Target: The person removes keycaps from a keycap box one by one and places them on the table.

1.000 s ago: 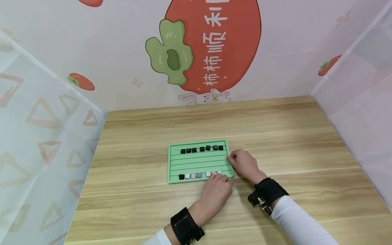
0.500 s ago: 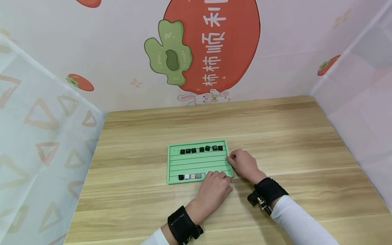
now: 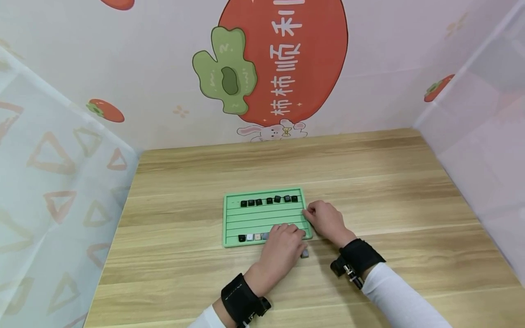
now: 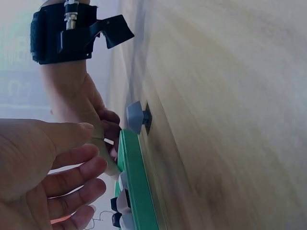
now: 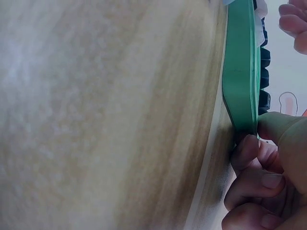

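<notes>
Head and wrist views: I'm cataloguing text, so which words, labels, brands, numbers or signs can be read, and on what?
"柿柿顺利": sideways, on the red fruit printed on the wall.
Keycaps: any markings too small to read.
Tray: faint far-left mark, too small to read.
No other readable text.

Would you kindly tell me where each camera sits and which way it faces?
Head: worn on the head, facing forward and down at the green tray on the table; left hand, right hand, black straps and white sleeves show.
Left wrist: looks sideways-on past the left hand's fingers toward the tray's edge; the right hand and its strap show beyond.
Right wrist: looks low across the table at the tray corner the right hand pinches; some left fingers show.
Shared: head and left wrist views both show the loose gray keycap.
</notes>
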A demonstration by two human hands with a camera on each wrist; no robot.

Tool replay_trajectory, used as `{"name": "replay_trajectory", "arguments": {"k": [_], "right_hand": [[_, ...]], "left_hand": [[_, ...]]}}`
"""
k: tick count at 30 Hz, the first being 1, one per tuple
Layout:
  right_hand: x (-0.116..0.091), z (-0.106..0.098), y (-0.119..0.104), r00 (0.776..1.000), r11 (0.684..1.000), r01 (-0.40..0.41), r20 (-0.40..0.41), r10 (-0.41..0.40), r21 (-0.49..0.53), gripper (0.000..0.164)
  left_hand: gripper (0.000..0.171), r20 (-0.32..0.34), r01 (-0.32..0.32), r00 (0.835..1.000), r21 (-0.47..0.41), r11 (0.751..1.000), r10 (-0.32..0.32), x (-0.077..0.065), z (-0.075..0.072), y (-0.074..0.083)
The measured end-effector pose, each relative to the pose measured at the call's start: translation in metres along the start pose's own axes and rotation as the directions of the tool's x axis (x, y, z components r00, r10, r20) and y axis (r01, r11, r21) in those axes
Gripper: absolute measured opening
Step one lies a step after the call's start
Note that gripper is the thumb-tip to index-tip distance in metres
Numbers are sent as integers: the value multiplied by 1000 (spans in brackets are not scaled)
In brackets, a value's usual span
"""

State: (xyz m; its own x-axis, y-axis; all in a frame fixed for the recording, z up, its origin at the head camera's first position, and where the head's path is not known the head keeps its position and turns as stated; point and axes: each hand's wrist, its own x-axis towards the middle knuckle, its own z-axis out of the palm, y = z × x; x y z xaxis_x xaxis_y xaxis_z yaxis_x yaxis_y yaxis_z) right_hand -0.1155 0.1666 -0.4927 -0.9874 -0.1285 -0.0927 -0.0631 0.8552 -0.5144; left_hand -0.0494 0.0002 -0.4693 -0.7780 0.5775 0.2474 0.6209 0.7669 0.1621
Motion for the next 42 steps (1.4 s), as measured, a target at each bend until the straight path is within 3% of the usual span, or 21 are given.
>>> {"name": "replay_trajectory", "arguments": {"k": [8,18,42], "right_hand": [[0,0,0,1000,1000,6,-5,-6,7,41],[0,0,0,1000,1000,8,6,-8,10,41],[3,0,2,1000,1000,-9,21,9,-6,41]], "left_hand": [[25,7,72,997,3,997,-72,2,0,-11],[24,6,106,994,-2,994,-106,4,2,-19],[21,65,113,991,37,993,-116,6,14,-19]]}}
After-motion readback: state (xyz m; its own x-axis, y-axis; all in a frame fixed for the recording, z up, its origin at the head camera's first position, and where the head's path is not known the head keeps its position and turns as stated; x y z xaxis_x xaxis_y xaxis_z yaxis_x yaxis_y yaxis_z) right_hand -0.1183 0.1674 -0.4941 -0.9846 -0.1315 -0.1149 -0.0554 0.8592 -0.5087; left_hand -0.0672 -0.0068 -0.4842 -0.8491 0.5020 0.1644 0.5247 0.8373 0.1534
